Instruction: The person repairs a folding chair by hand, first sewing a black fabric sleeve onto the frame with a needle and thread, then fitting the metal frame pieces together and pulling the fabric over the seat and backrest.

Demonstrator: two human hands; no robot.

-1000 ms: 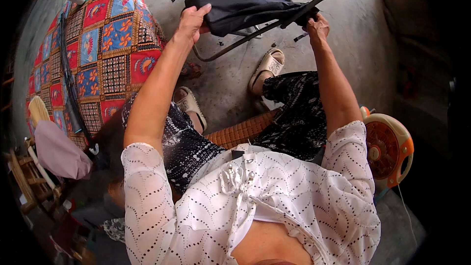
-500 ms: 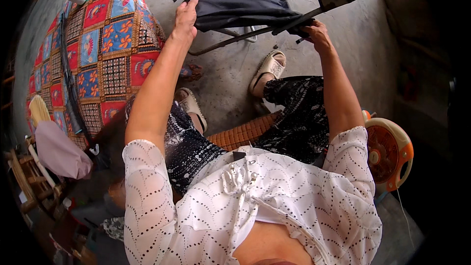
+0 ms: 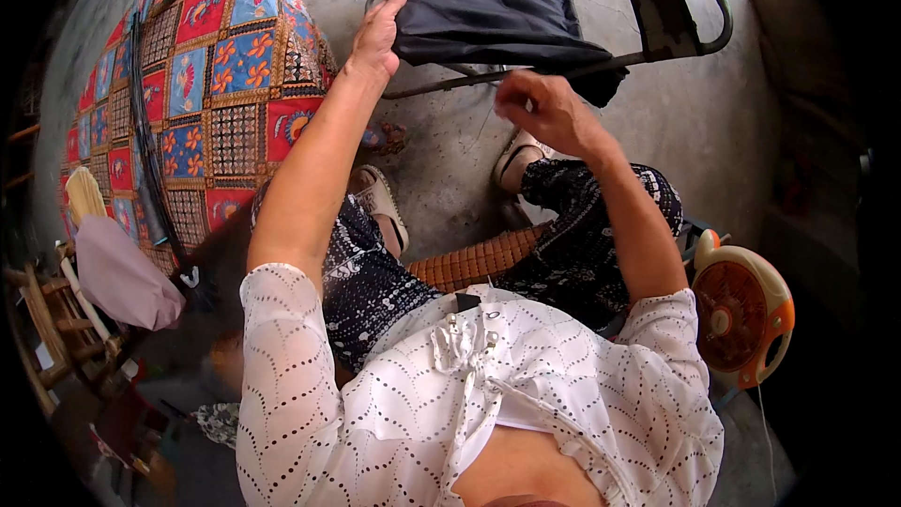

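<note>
At top centre we see the dark fabric (image 3: 488, 0) lying over a metal frame (image 3: 601, 61). Our left hand (image 3: 377, 36) pinches its left edge; our right hand (image 3: 544, 108), just below it, curls loosely, its grip's contents indiscernible. A patchwork quilt (image 3: 202, 84) fills upper left.

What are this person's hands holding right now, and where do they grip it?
The left hand grips the dark fabric seat of the folding chair at its near left corner. The right hand is closed just below the seat's front edge; whether it pinches anything cannot be told.
</note>
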